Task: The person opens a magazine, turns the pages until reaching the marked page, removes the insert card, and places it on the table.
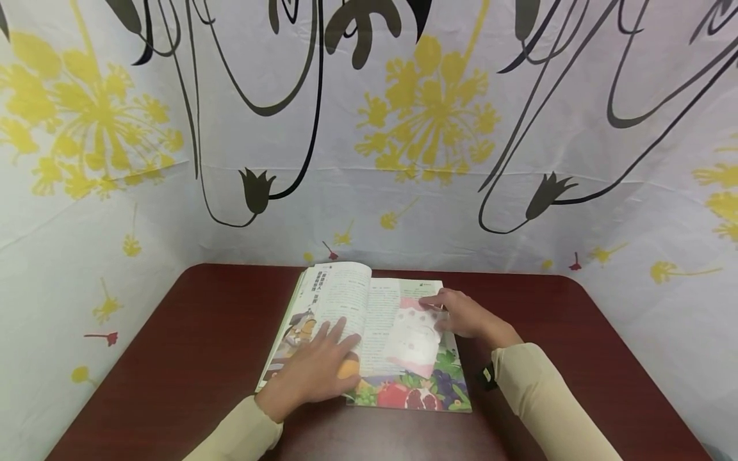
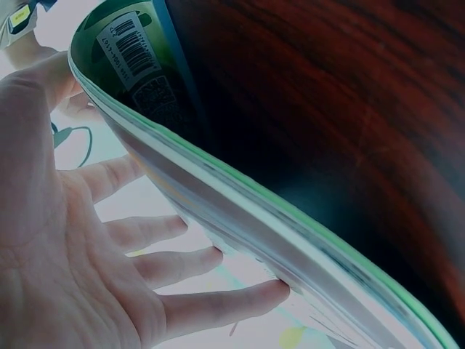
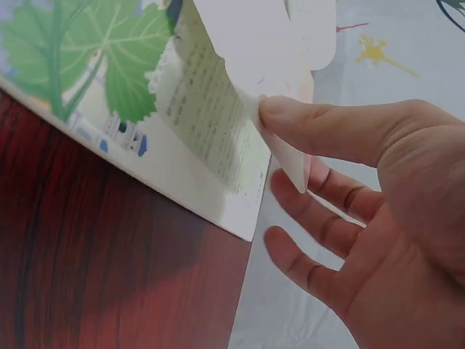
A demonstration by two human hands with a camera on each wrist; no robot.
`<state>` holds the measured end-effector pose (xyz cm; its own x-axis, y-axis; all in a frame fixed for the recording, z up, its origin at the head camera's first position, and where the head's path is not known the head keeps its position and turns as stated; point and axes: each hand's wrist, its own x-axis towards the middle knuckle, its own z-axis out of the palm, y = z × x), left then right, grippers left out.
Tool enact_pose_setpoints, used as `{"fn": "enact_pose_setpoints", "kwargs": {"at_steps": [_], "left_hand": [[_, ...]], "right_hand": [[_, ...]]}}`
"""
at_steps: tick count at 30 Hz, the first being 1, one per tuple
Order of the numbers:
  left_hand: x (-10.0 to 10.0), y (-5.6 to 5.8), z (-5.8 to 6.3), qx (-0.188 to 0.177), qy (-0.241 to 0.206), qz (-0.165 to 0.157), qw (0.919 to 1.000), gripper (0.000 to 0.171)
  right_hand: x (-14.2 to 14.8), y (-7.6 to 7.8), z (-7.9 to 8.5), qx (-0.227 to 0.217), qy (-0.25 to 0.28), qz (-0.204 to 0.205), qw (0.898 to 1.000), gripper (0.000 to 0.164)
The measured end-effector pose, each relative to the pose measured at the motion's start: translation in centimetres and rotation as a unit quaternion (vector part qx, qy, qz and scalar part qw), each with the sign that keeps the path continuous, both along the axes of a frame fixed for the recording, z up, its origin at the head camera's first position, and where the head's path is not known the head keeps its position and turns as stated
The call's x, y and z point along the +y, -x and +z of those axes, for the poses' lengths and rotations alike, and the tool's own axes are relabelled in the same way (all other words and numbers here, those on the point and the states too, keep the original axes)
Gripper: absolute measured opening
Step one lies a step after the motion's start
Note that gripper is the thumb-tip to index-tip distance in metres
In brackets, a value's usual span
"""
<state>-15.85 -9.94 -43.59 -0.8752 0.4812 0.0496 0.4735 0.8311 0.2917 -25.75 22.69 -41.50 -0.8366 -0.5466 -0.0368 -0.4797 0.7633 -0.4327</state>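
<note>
An open magazine (image 1: 380,333) lies on the table, its left-hand pages bulging up. The left hand (image 1: 317,365) rests on the left page with straight, spread fingers. In the left wrist view those fingers (image 2: 225,305) press against the page side, and a barcode (image 2: 131,51) shows on the curled cover. Over the right page is a thin pink-and-white card (image 1: 414,339) with a printed pattern. The right hand (image 1: 467,314) pinches its upper right corner. In the right wrist view the thumb (image 3: 290,120) lies on the card's (image 3: 265,69) pale face, the fingers behind it.
The dark red-brown table (image 1: 202,358) extends on both sides of the magazine. A patterned white cloth (image 1: 369,211) hangs behind it and at the sides. A small dark device (image 1: 489,376) sits at the right wrist.
</note>
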Motion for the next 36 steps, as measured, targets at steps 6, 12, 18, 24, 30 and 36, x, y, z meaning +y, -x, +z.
{"fn": "enact_pose_setpoints", "kwargs": {"at_steps": [6, 12, 18, 24, 30, 36], "left_hand": [[0.1, 0.0, -0.1, -0.008, 0.000, 0.004, 1.0000, 0.065], [0.0, 0.0, -0.3, -0.004, -0.005, 0.006, 1.0000, 0.063], [-0.1, 0.0, -0.3, 0.000, -0.011, 0.003, 0.9999, 0.063], [-0.3, 0.0, -0.5, 0.000, -0.014, -0.001, 0.9999, 0.063], [-0.4, -0.1, -0.5, 0.002, -0.014, -0.002, 0.9999, 0.063], [-0.4, -0.2, -0.3, 0.004, -0.015, -0.001, 0.9999, 0.064]], "right_hand": [[0.2, -0.2, 0.4, -0.006, 0.049, 0.027, 0.998, 0.049], [0.6, -0.3, 0.8, -0.006, 0.101, 0.049, 0.994, 0.041], [1.2, -0.2, 1.2, 0.006, 0.122, 0.049, 0.991, 0.041], [2.3, -0.4, 1.7, 0.014, 0.126, 0.039, 0.991, 0.039], [3.8, -0.9, 2.5, 0.031, 0.128, 0.008, 0.991, 0.040], [6.4, -1.7, 3.7, 0.050, 0.119, -0.020, 0.991, 0.038]]}}
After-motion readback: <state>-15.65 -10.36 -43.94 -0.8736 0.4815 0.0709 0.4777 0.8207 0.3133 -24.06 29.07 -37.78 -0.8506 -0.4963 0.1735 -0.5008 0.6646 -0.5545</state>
